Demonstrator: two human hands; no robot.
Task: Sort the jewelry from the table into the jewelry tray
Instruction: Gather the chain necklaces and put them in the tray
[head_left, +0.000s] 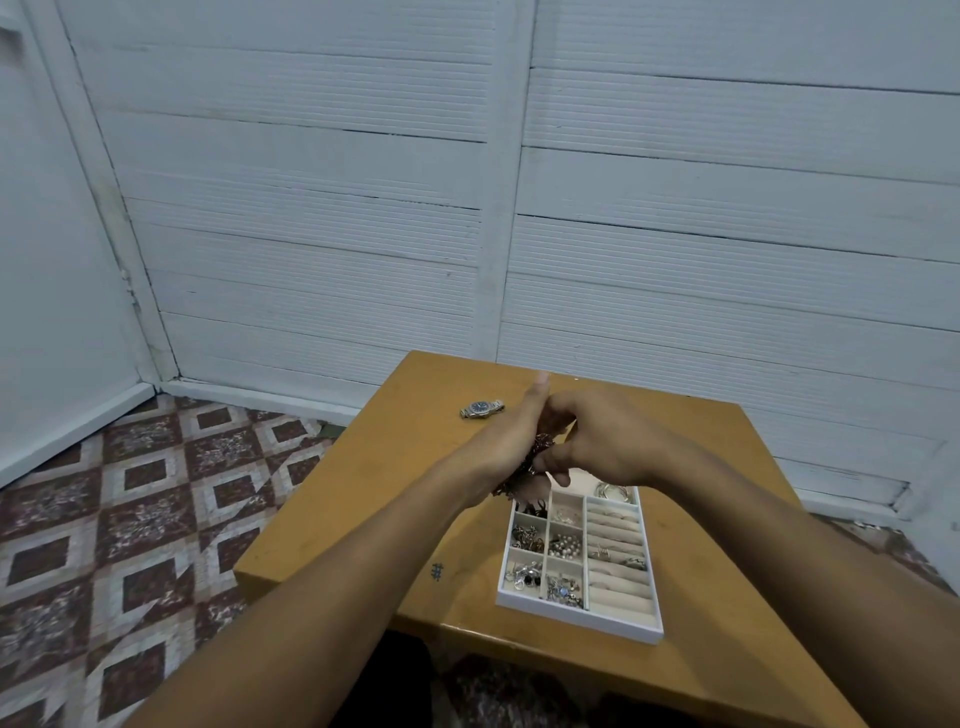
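One wide-angle view is recorded from head height, directed forward and down over the table (363, 499). Both forearms are seen entering from the lower edge, and the left hand (506, 441) and right hand (608, 441) are met just below frame centre. The jewelry tray (576, 617) is framed at close range at lower centre-right, while the upper half is filled by the panelled wall (311, 182) and the lower left by the tiled floor (130, 519); wall seams are rendered splayed toward the frame edges.

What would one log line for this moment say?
left hand: flat, against dark beaded jewelry | right hand: pinching it | above jewelry tray far end | watch: on table
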